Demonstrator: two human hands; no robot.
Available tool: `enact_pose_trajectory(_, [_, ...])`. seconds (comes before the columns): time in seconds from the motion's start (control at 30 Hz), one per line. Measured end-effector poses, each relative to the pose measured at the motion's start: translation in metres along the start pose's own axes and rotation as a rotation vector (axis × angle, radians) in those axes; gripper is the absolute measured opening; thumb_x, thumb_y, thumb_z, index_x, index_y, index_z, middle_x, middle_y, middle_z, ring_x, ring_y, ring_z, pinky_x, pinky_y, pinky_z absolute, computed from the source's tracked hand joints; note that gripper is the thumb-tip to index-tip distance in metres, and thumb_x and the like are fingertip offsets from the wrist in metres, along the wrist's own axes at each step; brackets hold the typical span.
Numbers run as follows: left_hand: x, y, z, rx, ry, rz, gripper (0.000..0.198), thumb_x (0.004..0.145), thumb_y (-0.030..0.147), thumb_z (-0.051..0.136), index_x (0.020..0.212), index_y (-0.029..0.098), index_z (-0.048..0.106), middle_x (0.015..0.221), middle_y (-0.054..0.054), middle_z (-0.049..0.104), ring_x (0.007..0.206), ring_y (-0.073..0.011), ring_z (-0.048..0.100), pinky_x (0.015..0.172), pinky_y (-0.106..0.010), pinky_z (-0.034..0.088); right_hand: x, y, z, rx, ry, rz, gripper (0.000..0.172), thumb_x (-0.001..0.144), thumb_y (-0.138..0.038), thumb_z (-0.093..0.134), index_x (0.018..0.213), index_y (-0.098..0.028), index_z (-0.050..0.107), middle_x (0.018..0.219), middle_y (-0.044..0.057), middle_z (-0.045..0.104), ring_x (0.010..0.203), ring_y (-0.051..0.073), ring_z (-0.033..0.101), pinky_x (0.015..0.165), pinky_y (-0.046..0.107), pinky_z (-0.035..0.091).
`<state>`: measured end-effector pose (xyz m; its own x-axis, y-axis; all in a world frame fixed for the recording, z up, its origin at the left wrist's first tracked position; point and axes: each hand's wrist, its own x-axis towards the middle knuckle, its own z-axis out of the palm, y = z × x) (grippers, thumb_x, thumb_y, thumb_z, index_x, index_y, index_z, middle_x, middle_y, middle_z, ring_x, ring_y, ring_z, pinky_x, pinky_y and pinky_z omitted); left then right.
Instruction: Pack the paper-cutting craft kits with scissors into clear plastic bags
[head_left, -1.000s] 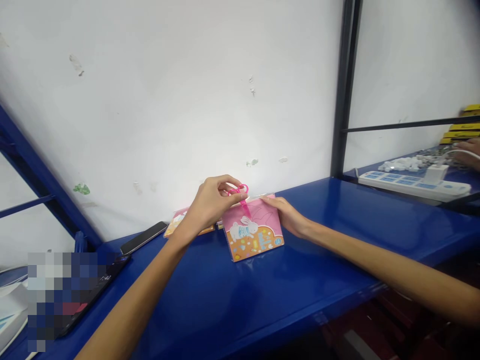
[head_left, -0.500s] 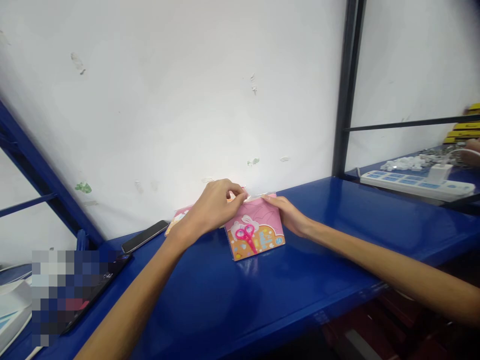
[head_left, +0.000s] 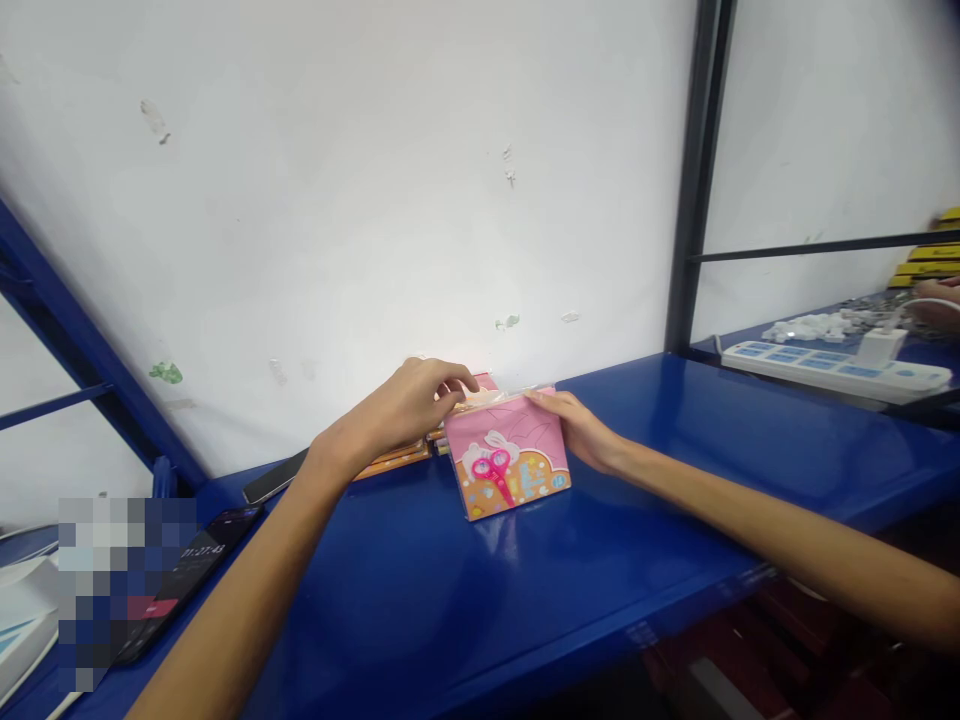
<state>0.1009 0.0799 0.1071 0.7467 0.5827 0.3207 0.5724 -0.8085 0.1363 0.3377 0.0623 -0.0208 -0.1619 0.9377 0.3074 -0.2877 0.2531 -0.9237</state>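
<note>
A pink-and-orange packet (head_left: 536, 430) in a clear plastic sleeve, printed with a white rabbit, stands tilted on the blue table. Pink scissors (head_left: 493, 475) show on its front. My right hand (head_left: 581, 425) grips the packet at its upper right corner, thumb on the front near the top edge. My left hand (head_left: 420, 400) is at the upper left corner, fingers curled and thumb drawn in by the sleeve's crinkled top edge. Whatever its fingertips hold is hidden. Behind, a stack of similar packets (head_left: 394, 460) is partly covered by my left hand and wrist.
A dark phone (head_left: 276, 478) lies by the wall at left, partly behind my left arm. Nearer is a phone with a lit screen (head_left: 199, 560), partly pixelated. A white power strip (head_left: 832, 370) and another person's hand (head_left: 937, 305) are at right, beyond the black post (head_left: 694, 180).
My left hand has shifted left along the packet's top edge, uncovering its upper left corner and more items behind it. My right hand and the packet have hardly moved.
</note>
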Motion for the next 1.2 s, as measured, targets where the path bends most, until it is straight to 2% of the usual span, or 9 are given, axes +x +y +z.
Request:
enact_pose_trajectory(0.2, [0.001, -0.001, 0.003, -0.089, 0.109, -0.054, 0.023, 0.086, 0.015, 0.051, 0.100, 0.023, 0.068, 0.088, -0.002, 0.076, 0.078, -0.0188, 0.071, 0.064, -0.028, 0.049, 0.001, 0.003, -0.003, -0.024, -0.011, 0.000, 0.037, 0.082, -0.054, 0.079, 0.092, -0.019, 0.079, 0.092, 0.009, 0.079, 0.083, 0.023, 0.070, 0.080, 0.036, 0.054])
enact_pose_trajectory(0.33, [0.001, -0.005, 0.001, -0.204, 0.096, -0.066, 0.017, 0.083, 0.012, 0.049, 0.090, 0.023, 0.059, 0.083, 0.000, 0.071, 0.073, -0.0170, 0.070, 0.059, -0.025, 0.049, 0.001, 0.003, -0.004, -0.049, -0.018, 0.018, 0.038, 0.081, -0.053, 0.081, 0.098, -0.019, 0.080, 0.094, 0.009, 0.079, 0.083, 0.024, 0.071, 0.079, 0.037, 0.055])
enact_pose_trajectory(0.43, [0.002, -0.007, -0.001, -0.161, 0.059, -0.035, 0.022, 0.085, 0.012, 0.045, 0.083, 0.022, 0.065, 0.082, -0.002, 0.071, 0.073, -0.0177, 0.069, 0.061, -0.027, 0.049, 0.001, 0.001, -0.003, -0.066, -0.017, 0.023, 0.037, 0.082, -0.052, 0.080, 0.098, -0.019, 0.080, 0.096, 0.010, 0.080, 0.083, 0.024, 0.071, 0.078, 0.037, 0.056])
enact_pose_trajectory(0.6, [0.004, -0.001, 0.006, -0.057, 0.041, -0.029, 0.040, 0.087, 0.014, 0.042, 0.101, 0.021, 0.080, 0.108, -0.006, 0.077, 0.099, -0.0236, 0.070, 0.087, -0.033, 0.053, 0.000, 0.001, -0.002, -0.084, -0.029, 0.011, 0.037, 0.082, -0.052, 0.080, 0.101, -0.020, 0.080, 0.101, 0.010, 0.080, 0.086, 0.025, 0.072, 0.081, 0.038, 0.056])
enact_pose_trajectory(0.7, [0.005, 0.007, 0.014, -0.118, 0.012, -0.008, 0.047, 0.089, 0.015, 0.039, 0.115, 0.020, 0.077, 0.129, -0.007, 0.071, 0.118, -0.0246, 0.064, 0.103, -0.036, 0.050, -0.001, 0.002, -0.003, -0.096, -0.046, -0.006, 0.037, 0.082, -0.052, 0.080, 0.103, -0.021, 0.080, 0.098, 0.009, 0.080, 0.084, 0.024, 0.072, 0.080, 0.038, 0.057])
enact_pose_trajectory(0.8, [0.008, 0.013, 0.022, -0.166, -0.001, -0.012, 0.048, 0.093, 0.017, 0.037, 0.123, 0.020, 0.074, 0.135, -0.008, 0.067, 0.125, -0.0247, 0.061, 0.108, -0.039, 0.047, -0.002, 0.003, -0.003, -0.104, -0.062, -0.021, 0.038, 0.083, -0.050, 0.080, 0.109, -0.022, 0.079, 0.097, 0.008, 0.080, 0.082, 0.023, 0.072, 0.079, 0.037, 0.057])
enact_pose_trajectory(1.0, [0.010, 0.009, 0.027, -0.267, 0.044, -0.039, 0.039, 0.097, 0.022, 0.045, 0.122, 0.017, 0.074, 0.129, -0.010, 0.071, 0.117, -0.0244, 0.064, 0.100, -0.039, 0.052, -0.002, 0.002, -0.003, -0.111, -0.075, -0.013, 0.039, 0.084, -0.047, 0.079, 0.114, -0.021, 0.077, 0.098, 0.009, 0.080, 0.084, 0.024, 0.073, 0.077, 0.036, 0.058])
enact_pose_trajectory(1.13, [0.010, 0.005, 0.023, -0.331, 0.087, -0.026, 0.043, 0.094, 0.017, 0.049, 0.133, 0.016, 0.068, 0.122, -0.011, 0.073, 0.099, -0.0218, 0.068, 0.088, -0.039, 0.056, -0.001, 0.002, -0.003, -0.113, -0.077, -0.009, 0.041, 0.083, -0.047, 0.081, 0.112, -0.019, 0.076, 0.102, 0.010, 0.080, 0.087, 0.025, 0.074, 0.079, 0.037, 0.060])
enact_pose_trajectory(1.2, [0.010, 0.005, 0.022, -0.330, 0.096, -0.015, 0.042, 0.093, 0.015, 0.050, 0.129, 0.016, 0.070, 0.119, -0.011, 0.074, 0.092, -0.0197, 0.068, 0.083, -0.036, 0.057, -0.001, 0.003, -0.003, -0.119, -0.082, -0.016, 0.040, 0.084, -0.047, 0.080, 0.113, -0.019, 0.076, 0.104, 0.010, 0.079, 0.088, 0.025, 0.074, 0.080, 0.038, 0.060])
